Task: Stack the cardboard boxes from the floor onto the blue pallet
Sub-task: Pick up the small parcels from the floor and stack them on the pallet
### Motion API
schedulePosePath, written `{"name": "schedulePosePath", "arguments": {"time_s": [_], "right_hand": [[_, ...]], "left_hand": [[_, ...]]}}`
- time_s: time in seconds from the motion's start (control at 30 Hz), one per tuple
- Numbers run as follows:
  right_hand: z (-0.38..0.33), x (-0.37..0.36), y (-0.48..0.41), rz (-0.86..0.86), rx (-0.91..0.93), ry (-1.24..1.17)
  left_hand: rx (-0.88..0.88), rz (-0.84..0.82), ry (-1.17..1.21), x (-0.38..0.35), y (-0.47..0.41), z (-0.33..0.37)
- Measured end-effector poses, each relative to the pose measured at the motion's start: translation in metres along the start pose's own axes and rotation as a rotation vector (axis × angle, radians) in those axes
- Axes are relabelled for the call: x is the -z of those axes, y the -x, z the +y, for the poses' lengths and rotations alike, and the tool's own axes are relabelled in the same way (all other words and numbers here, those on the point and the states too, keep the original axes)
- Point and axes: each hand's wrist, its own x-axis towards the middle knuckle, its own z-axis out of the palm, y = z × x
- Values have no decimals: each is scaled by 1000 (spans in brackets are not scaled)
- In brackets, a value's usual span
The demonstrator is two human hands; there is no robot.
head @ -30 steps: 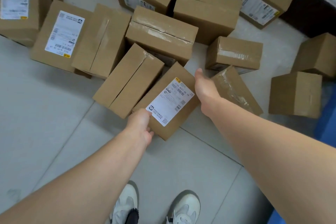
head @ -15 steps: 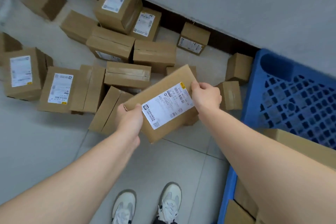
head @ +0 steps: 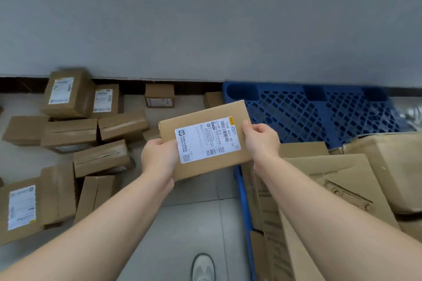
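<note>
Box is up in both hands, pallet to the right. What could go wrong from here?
1. The hands pinch only opposite edges of the box; it could slip.
2. The near pallet is crowded with large cartons, some tilted; a box set on them could slide off.

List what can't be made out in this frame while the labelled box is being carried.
- Held box, head view: underside and the fingers beneath it, hidden by the box; left hand and right hand grip its ends.
- Blue pallet: near part covered by large cartons.
- Floor box labels: print too small.
- Shoe: cut off by the bottom edge.
</note>
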Motion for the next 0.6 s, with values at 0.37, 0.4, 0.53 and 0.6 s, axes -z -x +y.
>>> {"name": "schedulePosePath", "arguments": {"time_s": [0.37,0.4,0.53,0.6], "right_hand": [[78,176,8,292,-201,-190],[86,190,8,307,-214,-211],[117,239,5,347,-254,-261],[134,261,0,363,-279,-283]], "left_hand": [[-114,-382,-191,-127,103,-24],[-119,-397,-214,-140,108,-29],[-133,-450,-320,-185,136,-52],[-129,-477,-368,-205,149,-65]]}}
